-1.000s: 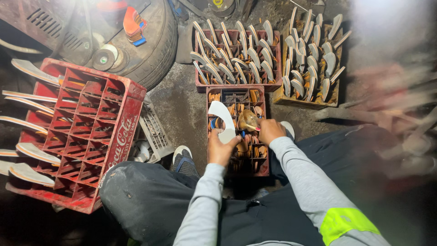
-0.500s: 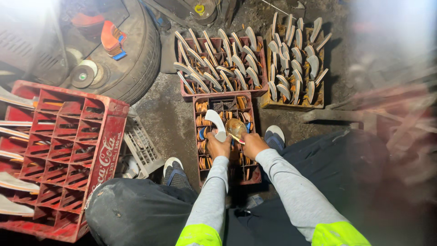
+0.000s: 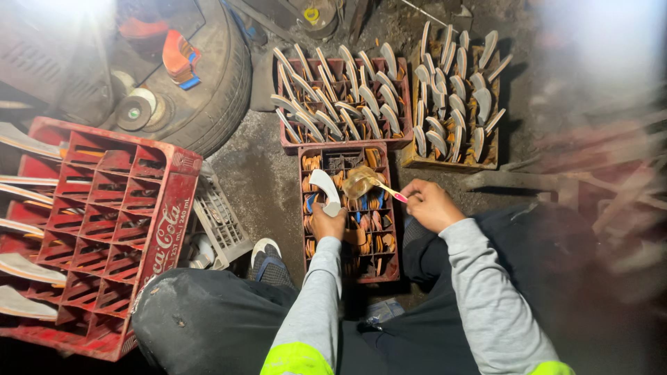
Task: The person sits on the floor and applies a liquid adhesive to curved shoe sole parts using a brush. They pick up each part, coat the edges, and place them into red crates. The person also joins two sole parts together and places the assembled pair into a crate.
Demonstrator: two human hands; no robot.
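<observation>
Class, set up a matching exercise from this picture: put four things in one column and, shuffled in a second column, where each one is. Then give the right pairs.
1. white curved piece
2. pink-handled brush
3. tyre
4. big red crate

A. upper left, lying on the ground
B. in the right hand
C. in the left hand
D. beside the left knee

Pairs: 1-C, 2-B, 3-A, 4-D

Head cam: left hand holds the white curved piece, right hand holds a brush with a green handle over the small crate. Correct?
Not quite. The head view shows the brush handle as pink, not green. The rest stands: left hand holds the white curved piece, right hand holds the brush over the small crate.
</observation>
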